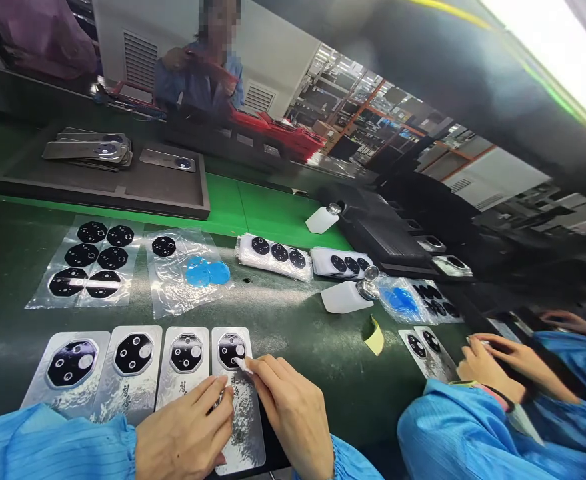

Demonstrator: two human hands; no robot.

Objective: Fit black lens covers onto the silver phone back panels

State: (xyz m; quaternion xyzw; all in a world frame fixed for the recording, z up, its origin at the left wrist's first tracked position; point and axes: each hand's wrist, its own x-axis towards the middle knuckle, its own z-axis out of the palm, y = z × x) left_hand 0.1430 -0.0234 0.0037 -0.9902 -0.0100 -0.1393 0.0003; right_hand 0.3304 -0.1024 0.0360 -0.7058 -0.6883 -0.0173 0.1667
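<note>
Four silver panels, which look like phone back covers, lie in a row along the near edge, each with a black octagonal camera area. On the rightmost silver panel (245, 433) lies my left hand (187, 427), its fingers stretched out and its fingertips resting on the surface. My right hand (290, 407) pinches a small white wipe (244, 365) between thumb and fingers. This wipe touches the lower edge of the black camera area (231, 349) on the same panel. To the left are the other panels, one (135, 393) partly covered by my left sleeve.
Plastic sheets with black octagonal pieces (91, 255) and blue film discs (207, 272) lie behind the panels. White bottles (345, 297) and a yellow scrap (374, 338) are at centre right. A dark tray (117, 193) holds stacked panels. On the right, a co-worker's hands (493, 363) work.
</note>
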